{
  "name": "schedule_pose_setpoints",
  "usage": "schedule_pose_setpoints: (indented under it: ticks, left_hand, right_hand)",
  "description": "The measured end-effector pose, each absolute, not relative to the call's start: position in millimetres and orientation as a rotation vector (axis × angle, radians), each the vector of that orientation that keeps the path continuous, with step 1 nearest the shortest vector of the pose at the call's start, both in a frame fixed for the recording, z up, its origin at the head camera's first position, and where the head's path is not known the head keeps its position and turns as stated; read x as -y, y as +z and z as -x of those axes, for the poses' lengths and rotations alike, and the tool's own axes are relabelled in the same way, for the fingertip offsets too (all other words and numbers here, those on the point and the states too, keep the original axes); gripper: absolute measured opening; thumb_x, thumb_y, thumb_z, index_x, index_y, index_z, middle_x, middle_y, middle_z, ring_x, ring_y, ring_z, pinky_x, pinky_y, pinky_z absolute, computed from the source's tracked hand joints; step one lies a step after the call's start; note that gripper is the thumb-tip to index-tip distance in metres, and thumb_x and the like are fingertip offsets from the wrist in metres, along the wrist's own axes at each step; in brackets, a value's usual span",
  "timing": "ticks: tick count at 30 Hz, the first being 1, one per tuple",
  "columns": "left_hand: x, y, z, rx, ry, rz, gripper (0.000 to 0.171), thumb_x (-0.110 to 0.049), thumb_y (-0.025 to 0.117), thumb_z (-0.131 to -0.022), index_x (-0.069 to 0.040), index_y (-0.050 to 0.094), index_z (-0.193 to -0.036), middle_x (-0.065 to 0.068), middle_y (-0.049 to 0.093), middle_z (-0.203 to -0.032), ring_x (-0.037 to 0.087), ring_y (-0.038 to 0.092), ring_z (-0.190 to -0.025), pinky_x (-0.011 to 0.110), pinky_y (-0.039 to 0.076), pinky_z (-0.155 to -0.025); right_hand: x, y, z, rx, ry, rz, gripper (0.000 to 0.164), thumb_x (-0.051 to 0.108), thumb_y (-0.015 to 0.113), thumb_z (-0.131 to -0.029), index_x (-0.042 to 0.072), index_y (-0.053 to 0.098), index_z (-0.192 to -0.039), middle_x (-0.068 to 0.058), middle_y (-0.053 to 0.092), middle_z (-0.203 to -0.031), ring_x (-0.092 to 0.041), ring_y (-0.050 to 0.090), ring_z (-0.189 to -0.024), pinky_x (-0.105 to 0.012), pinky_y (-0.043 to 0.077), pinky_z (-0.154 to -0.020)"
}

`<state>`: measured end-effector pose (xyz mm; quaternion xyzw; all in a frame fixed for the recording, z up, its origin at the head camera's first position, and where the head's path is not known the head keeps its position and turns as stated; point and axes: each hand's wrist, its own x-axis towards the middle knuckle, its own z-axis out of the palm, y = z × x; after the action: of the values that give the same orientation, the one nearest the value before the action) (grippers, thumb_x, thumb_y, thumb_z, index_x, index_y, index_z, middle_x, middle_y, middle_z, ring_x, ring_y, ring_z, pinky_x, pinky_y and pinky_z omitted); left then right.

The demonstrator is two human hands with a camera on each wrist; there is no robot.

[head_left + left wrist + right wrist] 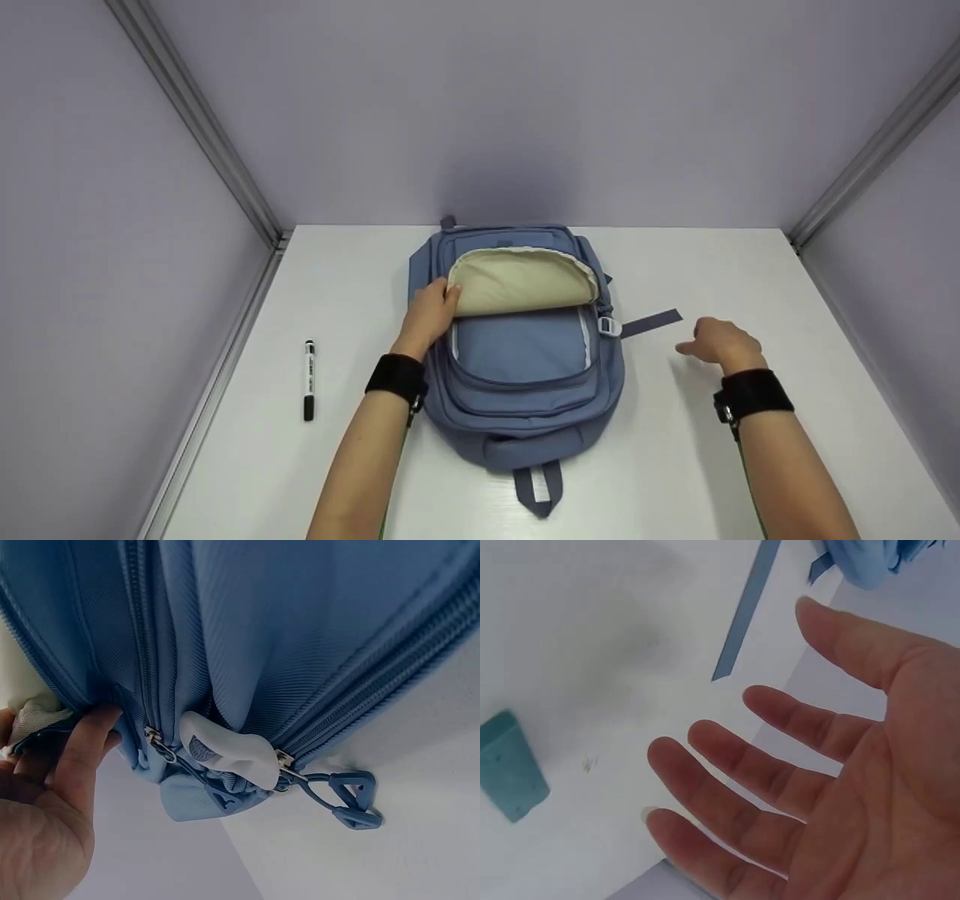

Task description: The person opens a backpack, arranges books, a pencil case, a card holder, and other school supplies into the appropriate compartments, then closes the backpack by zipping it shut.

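A blue backpack (525, 345) lies on the white table, its front pocket unzipped and the cream-lined flap (525, 281) folded back. My left hand (431, 311) grips the left edge of that flap between thumb and fingers. In the left wrist view, zipper pulls and a white buckle (229, 750) hang on the bag's side beside the hand. To the right of the bag, my right hand (721, 343) hovers over the table, holding nothing. Its fingers (727, 791) are spread and loosely bent near the end of a blue strap (651, 323).
A black-and-white marker (309, 381) lies left of the bag. In the right wrist view, a teal block (514, 769) sits on the table; it cannot be made out in the head view. Pale walls (510, 112) enclose the back and sides. The carry loop (538, 491) points toward the front.
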<state>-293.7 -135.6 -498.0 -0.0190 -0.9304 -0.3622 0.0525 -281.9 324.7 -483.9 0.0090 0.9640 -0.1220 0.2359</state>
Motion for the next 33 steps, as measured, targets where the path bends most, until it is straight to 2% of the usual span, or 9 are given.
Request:
schedule_pose_setpoints:
  ticks: [4, 7, 12, 19, 26, 33]
  left_hand:
    - [136, -500, 295, 2.822, -1.099, 0.067, 0.029, -0.027, 0.051, -0.103, -0.008, 0.05, -0.081, 0.004, 0.046, -0.069, 0.025, 0.05, -0.067, 0.041, 0.043, -0.065]
    - [136, -500, 295, 2.821, -1.111, 0.064, 0.028, -0.027, 0.05, -0.103, -0.007, 0.052, -0.084, 0.005, 0.048, -0.07, 0.026, 0.051, -0.068, 0.042, 0.044, -0.066]
    - [135, -501, 294, 2.816, -1.12, 0.056, 0.028, -0.027, 0.05, -0.103, -0.006, 0.055, -0.087, 0.009, 0.054, -0.073, 0.028, 0.054, -0.07, 0.044, 0.046, -0.068]
    - [136, -503, 293, 2.796, -1.113, 0.064, 0.027, -0.027, 0.051, -0.103, -0.005, 0.055, -0.086, 0.009, 0.055, -0.074, 0.029, 0.055, -0.07, 0.045, 0.046, -0.068]
    - [136, -503, 292, 2.793, -1.119, 0.069, 0.029, -0.028, 0.051, -0.103, -0.007, 0.051, -0.083, 0.006, 0.048, -0.07, 0.028, 0.052, -0.067, 0.044, 0.044, -0.067]
    - [135, -503, 293, 2.833, -1.092, 0.05, 0.031, -0.029, 0.049, -0.104, -0.009, 0.049, -0.081, 0.004, 0.046, -0.068, 0.025, 0.049, -0.065, 0.041, 0.043, -0.064]
  right_hand:
    - [-338, -486, 268, -2.599, -0.232, -0.068, 0.065, 0.038, 0.067, -0.09, -0.018, 0.054, -0.12, -0.036, 0.06, -0.106, -0.035, 0.059, -0.081, -0.052, 0.051, -0.071]
    - [-345, -488, 260, -2.566, -0.199, -0.097, 0.064, 0.041, 0.067, -0.089, -0.017, 0.06, -0.114, -0.03, 0.063, -0.096, -0.03, 0.055, -0.075, -0.046, 0.049, -0.067]
    - [-354, -494, 253, -2.52, -0.209, -0.094, 0.065, 0.042, 0.067, -0.089, -0.016, 0.057, -0.115, -0.02, 0.059, -0.087, -0.03, 0.052, -0.076, -0.045, 0.046, -0.069]
    - [-363, -504, 249, -2.555, -0.24, -0.1, 0.064, 0.024, 0.072, -0.084, -0.021, 0.047, -0.122, -0.027, 0.059, -0.092, -0.032, 0.054, -0.076, -0.046, 0.049, -0.068]
    - [-363, -514, 249, -2.591, -0.299, -0.123, 0.035, 0.003, 0.065, -0.075, -0.019, 0.057, -0.102, -0.017, 0.058, -0.074, -0.027, 0.054, -0.063, -0.035, 0.046, -0.054]
    - [-362, -520, 254, -2.596, -0.357, -0.098, 0.027, 0.002, 0.063, -0.077, -0.015, 0.059, -0.097, -0.016, 0.058, -0.074, -0.025, 0.055, -0.061, -0.033, 0.045, -0.052]
